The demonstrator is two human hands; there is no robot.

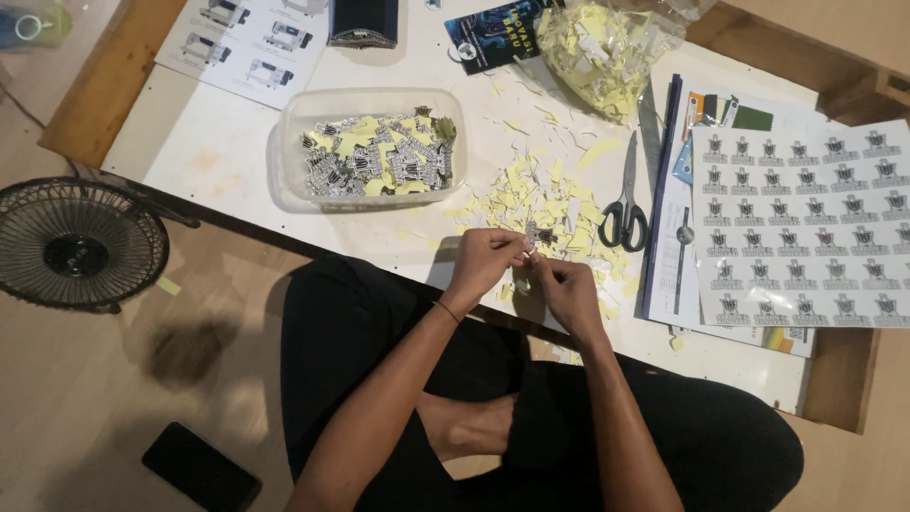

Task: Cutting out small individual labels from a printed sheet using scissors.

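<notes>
My left hand (485, 261) and my right hand (567, 289) meet over the near edge of a low white table (227, 152). Together they pinch one small black-and-silver cut-out sticker (539, 233) by its edges. Yellow backing-paper scraps (531, 194) lie scattered just beyond my fingers. A clear plastic tub (368, 147) holding several cut stickers and yellow bits stands to the far left of my hands. A sheet of uncut stickers (806, 223) lies at the right.
Black-handled scissors (625, 204) lie right of the scraps. A clear bag of yellow scraps (602, 47) sits at the back. A small black fan (76, 245) stands on the floor at left, with a dark phone (201, 467) near my knee.
</notes>
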